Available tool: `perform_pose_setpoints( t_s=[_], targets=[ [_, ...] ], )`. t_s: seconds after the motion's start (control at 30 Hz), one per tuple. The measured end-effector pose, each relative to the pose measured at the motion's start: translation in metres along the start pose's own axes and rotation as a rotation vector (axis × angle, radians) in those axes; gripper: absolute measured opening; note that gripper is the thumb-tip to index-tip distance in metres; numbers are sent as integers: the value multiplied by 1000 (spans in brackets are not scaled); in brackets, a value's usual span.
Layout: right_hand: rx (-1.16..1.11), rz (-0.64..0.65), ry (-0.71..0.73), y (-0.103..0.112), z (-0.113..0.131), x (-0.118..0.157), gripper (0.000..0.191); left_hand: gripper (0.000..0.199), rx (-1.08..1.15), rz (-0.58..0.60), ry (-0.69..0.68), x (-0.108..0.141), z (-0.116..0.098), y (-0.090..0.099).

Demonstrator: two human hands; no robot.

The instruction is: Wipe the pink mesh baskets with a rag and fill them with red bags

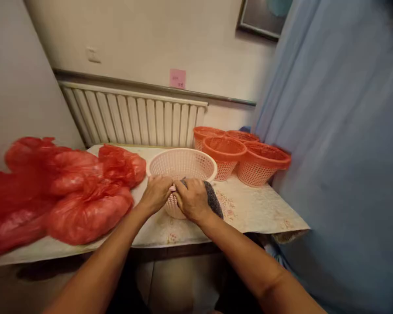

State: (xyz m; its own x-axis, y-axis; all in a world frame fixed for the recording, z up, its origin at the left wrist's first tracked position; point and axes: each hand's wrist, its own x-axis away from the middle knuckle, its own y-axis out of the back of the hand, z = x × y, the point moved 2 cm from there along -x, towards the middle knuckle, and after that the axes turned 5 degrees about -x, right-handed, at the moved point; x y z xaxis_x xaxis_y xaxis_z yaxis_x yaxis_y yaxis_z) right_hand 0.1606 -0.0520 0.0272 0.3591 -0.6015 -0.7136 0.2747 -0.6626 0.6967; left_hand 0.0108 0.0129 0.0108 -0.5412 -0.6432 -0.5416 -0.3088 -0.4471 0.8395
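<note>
A pale pink plastic basket with perforated walls stands on the cloth-covered table, its near rim in front of me. My left hand is closed over that rim at the left, fingertips curled inward. Beside it, my right hand is closed at the rim's near right part on a dark grey cloth. This cloth hangs down outside the basket, and a small bit shows above the right fingers. My two thumbs nearly meet; a small pale piece between them is too blurred to name.
Several red plastic bags, filled and bulging, cover the table's left side. Several baskets lined with red bags stand at the back right, beside a blue curtain. Behind the table is a white radiator. The floral tablecloth ends at the near edge.
</note>
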Motion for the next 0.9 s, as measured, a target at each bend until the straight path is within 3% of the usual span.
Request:
perform_pose_setpoints(
  t_s=[0.17,0.37,0.5,0.7,0.9],
  targets=[
    [2,106,94,8,-17,-2,27,18,-5,-45,-48,2,-2,2],
    [-15,91,56,34,-25,17,25,15,14,-113,-94,-2,-36,9],
    [-56,106,52,44,-29,26,25,15,23,-95,-103,-5,-50,11],
    [-148,63,76,39,-45,40,33,15,12,-63,-152,-4,-51,13],
    [-292,-40,169,30,-91,55,37,20,19,-101,-159,-5,-50,10]
  ],
)
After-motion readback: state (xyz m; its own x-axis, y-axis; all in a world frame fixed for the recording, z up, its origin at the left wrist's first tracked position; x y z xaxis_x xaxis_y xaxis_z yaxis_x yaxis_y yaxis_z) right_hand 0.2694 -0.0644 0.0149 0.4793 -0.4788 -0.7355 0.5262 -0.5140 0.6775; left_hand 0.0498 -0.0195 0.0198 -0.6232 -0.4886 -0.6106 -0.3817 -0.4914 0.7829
